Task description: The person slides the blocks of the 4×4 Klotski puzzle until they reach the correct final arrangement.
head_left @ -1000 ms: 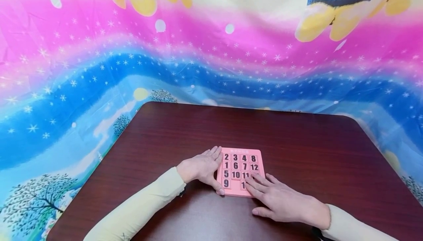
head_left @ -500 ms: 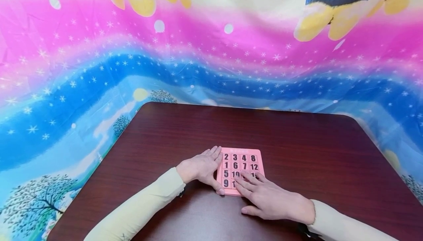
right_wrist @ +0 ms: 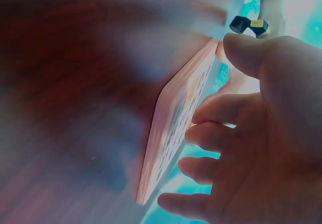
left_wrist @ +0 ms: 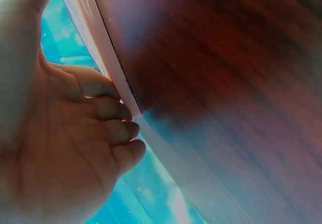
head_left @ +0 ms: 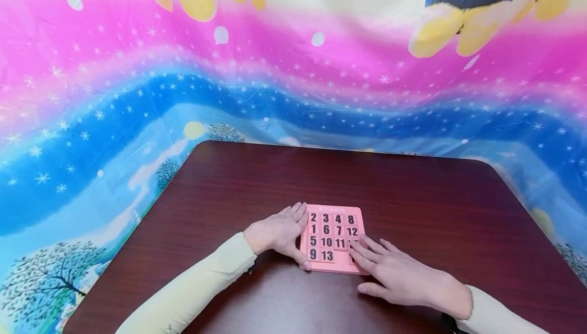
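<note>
A pink sliding number puzzle (head_left: 334,265) lies on the table with black-numbered tiles in rows. Its bottom row shows 9, 13, a bare slot in the third column, then a tile mostly covered by fingers. My left hand (head_left: 283,231) rests along the puzzle's left edge, fingers extended and thumb at the lower left corner. With fingers spread and nearly straight, my right hand (head_left: 396,270) touches the tiles at the lower right. The right wrist view shows the puzzle's side (right_wrist: 151,168) close beside the fingers of this hand (right_wrist: 241,143).
The dark reddish-brown wooden table (head_left: 257,176) has rounded far corners. A colourful printed cloth (head_left: 284,69) hangs behind and beside it. A black wristband piece (right_wrist: 246,25) shows on the other wrist in the right wrist view.
My right hand first moved left across the bottom row, then back to the right. The 13 tile slid left beside 9, leaving the slot in the third column. My left hand stayed still.
</note>
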`<state>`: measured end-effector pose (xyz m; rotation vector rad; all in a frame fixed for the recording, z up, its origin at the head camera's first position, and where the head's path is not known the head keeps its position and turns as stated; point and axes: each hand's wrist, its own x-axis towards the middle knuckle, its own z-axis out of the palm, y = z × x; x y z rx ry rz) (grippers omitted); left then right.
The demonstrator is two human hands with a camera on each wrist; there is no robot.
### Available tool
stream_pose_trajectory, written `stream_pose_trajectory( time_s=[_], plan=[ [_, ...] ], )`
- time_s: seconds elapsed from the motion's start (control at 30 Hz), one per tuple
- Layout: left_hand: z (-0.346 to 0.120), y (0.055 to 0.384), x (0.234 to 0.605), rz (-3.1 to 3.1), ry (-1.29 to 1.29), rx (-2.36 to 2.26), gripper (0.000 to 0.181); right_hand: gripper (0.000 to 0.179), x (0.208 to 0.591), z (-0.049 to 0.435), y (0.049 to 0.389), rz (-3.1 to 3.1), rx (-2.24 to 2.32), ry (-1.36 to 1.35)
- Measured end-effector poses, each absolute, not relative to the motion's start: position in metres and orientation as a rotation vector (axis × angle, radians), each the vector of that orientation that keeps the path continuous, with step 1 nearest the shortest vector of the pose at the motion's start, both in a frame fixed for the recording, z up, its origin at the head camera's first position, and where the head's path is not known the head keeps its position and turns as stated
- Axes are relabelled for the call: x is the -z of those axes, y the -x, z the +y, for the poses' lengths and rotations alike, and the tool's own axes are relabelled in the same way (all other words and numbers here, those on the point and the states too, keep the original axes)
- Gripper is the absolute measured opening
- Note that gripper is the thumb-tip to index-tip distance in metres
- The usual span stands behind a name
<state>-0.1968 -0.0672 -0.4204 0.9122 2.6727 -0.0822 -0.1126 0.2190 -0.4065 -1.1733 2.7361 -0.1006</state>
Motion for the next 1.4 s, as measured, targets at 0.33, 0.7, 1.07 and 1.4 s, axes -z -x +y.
stream_pose_trajectory(
  time_s=[0.33,0.7,1.07,1.4],
  plan=[
    [-0.068,0.197,0.420,2.676,-0.913,0.094,0.130,0.067,0.415,0.232,0.102,2.788,0.082,1.236],
    [-0.067,0.196,0.420,2.676,-0.905,0.094,0.130,0.067,0.416,0.215,0.102,2.769,0.038,1.291],
    [-0.066,0.196,0.420,2.672,-0.905,0.087,0.131,0.067,0.416,0.202,0.112,2.725,0.042,1.307],
    [-0.067,0.196,0.420,2.672,-0.904,0.099,0.131,0.072,0.410,0.215,0.131,2.758,0.122,1.099]
  ],
)
